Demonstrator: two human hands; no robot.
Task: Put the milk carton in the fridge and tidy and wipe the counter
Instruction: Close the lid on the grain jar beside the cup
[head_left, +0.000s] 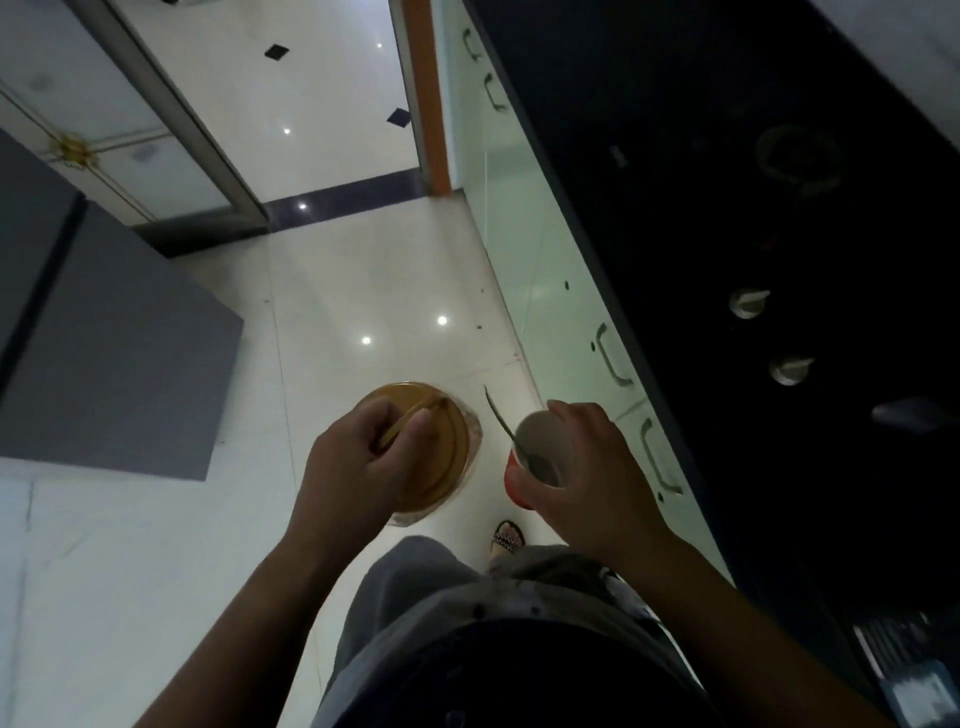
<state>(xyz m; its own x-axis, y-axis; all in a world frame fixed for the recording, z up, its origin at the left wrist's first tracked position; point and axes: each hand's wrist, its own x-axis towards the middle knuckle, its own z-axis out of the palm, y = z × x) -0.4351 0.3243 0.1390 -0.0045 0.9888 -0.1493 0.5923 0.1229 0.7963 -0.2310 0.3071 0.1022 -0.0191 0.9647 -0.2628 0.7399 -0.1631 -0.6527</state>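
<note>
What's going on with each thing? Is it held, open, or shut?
Left hand: grips plate and chopsticks.
Plate: held over the floor.
Chopsticks: pressed on the plate.
Right hand: grips cup.
Cup: held, spoon inside.
Spoon: in cup, handle sticking out.
Cabinet doors: shut.

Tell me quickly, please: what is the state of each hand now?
Left hand: closed, holds an amber plate and chopsticks.
Right hand: closed, holds a red paper cup with a spoon inside.
</note>
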